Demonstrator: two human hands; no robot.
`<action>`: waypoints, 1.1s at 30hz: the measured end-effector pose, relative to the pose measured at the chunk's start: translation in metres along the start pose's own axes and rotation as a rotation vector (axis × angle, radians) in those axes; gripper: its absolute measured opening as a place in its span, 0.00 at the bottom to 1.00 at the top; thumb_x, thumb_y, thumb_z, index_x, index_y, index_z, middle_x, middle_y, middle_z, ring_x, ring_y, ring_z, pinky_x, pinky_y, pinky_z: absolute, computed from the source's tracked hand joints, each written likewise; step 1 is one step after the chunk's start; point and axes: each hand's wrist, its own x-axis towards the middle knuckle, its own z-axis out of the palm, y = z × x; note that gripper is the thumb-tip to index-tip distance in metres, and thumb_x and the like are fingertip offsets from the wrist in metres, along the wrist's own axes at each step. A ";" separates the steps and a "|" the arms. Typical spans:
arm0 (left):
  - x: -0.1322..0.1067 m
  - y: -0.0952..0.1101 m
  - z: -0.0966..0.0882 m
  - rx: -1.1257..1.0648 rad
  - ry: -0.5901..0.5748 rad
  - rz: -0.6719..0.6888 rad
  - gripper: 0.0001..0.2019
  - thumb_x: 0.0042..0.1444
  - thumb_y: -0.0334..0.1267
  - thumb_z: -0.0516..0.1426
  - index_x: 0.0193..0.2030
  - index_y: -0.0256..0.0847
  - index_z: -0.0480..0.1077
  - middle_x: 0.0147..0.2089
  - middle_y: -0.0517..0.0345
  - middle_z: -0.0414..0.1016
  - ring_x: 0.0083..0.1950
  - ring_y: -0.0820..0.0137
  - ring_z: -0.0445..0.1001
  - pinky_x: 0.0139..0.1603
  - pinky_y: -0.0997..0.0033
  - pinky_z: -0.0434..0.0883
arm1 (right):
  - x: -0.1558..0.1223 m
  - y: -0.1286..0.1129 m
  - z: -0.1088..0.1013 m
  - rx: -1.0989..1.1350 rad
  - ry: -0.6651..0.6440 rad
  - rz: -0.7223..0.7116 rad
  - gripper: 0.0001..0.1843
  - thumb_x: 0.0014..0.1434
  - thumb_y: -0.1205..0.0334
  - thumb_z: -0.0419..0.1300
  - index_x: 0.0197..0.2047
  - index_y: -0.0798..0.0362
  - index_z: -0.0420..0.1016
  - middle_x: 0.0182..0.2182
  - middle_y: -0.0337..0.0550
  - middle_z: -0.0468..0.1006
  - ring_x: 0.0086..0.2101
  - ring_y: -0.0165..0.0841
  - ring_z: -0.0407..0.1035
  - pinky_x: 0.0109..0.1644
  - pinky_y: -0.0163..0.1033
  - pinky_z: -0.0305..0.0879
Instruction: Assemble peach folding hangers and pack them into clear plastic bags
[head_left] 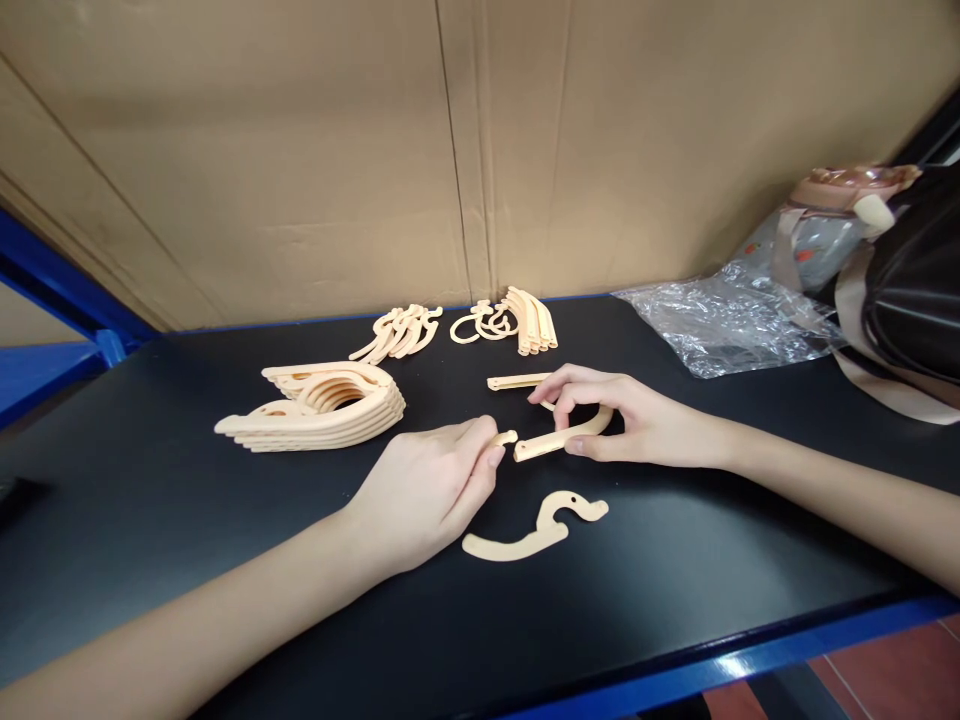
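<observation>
Cream plastic pieces, which look like parts of folding clothes hangers, lie around my hands. My right hand (634, 415) is closed on a curved hanger body (546, 442), whose two channelled ends point left. Between thumb and fingers of my left hand (427, 490) is a hanger arm (507, 438); only its small tip shows, close to the near end of the body. Whether the tip touches that end I cannot tell. Just in front of my hands a loose hanger arm (517, 547) with a hooked end lies flat on the black table (720, 560).
A stack of folded hangers (322, 425) sits at the left. Farther back lie a pile of hanger arms (401, 330), some hooks (484, 325) and curved bodies (534, 325). Crumpled clear plastic (720, 320), a bottle (817, 235) and a black bag (919, 280) occupy the back right. Cardboard (300, 160) stands behind.
</observation>
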 end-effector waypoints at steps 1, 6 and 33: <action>0.000 0.000 0.000 0.011 0.006 0.006 0.15 0.68 0.37 0.41 0.29 0.42 0.57 0.23 0.65 0.61 0.21 0.74 0.61 0.23 0.74 0.54 | 0.000 0.000 0.000 0.005 0.003 -0.002 0.05 0.59 0.59 0.63 0.36 0.52 0.73 0.54 0.44 0.69 0.57 0.40 0.65 0.55 0.47 0.73; 0.002 0.003 -0.003 0.048 0.018 0.008 0.16 0.66 0.35 0.42 0.25 0.41 0.56 0.20 0.65 0.59 0.19 0.74 0.59 0.22 0.74 0.51 | 0.000 0.000 0.000 0.034 0.007 0.005 0.08 0.58 0.57 0.65 0.35 0.52 0.74 0.54 0.44 0.69 0.57 0.41 0.65 0.55 0.48 0.73; 0.000 0.004 0.000 0.029 -0.050 0.024 0.23 0.68 0.51 0.45 0.24 0.41 0.54 0.19 0.66 0.60 0.17 0.75 0.58 0.20 0.75 0.50 | 0.002 0.000 0.005 0.128 -0.019 0.013 0.11 0.56 0.55 0.67 0.32 0.52 0.74 0.54 0.43 0.68 0.58 0.41 0.63 0.55 0.50 0.72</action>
